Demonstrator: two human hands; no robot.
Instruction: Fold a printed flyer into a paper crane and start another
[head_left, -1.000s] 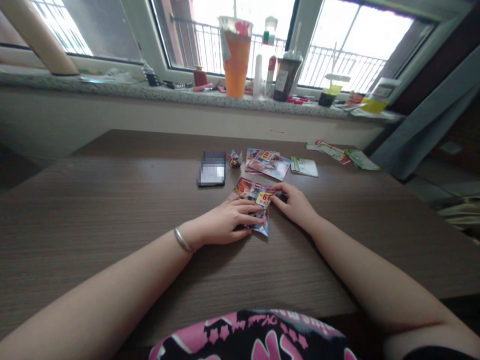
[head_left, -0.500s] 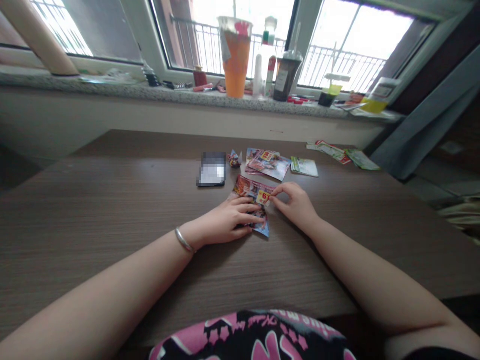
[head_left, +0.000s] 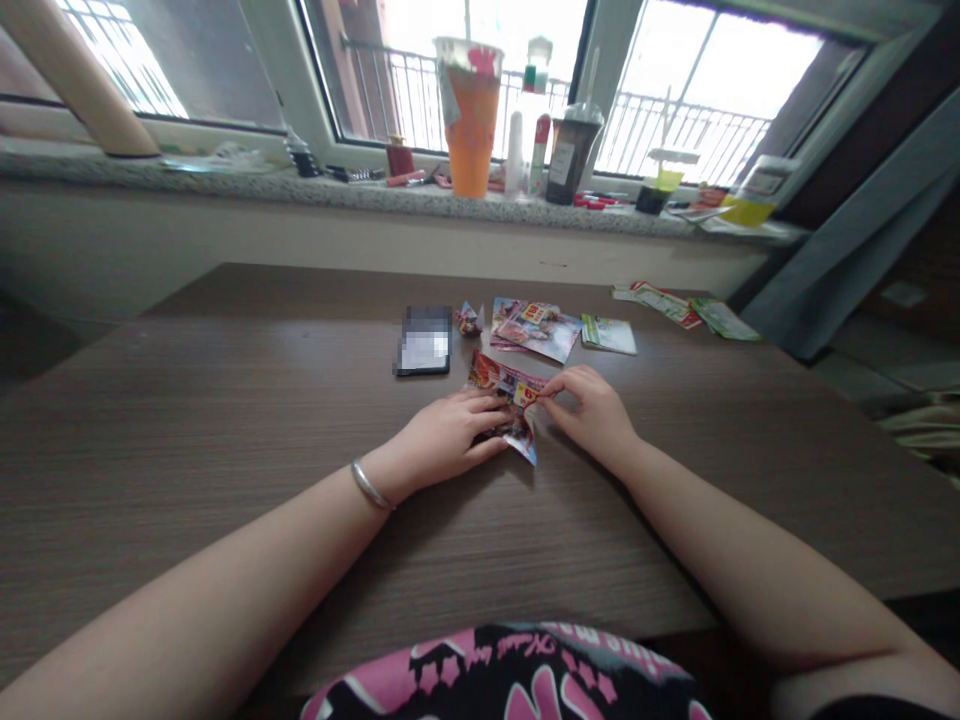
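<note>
A dark phone [head_left: 424, 340] lies on the wooden table [head_left: 225, 420]. Just right of it, the left grip [head_left: 442, 440] (bangle at the wrist) rests flat with its fingers extended, pressing a colourful folded leaflet [head_left: 502, 380] onto the table. The right grip [head_left: 592, 412] pinches the leaflet's upper right edge.

The paper [head_left: 504, 385] is lying on the table [head_left: 225, 400] between the left grip [head_left: 442, 440] and the right grip [head_left: 596, 412]. Behind them, the phone [head_left: 424, 340] is sitting leftward and the leaflet stack [head_left: 540, 330] is sitting just rightward.
</note>
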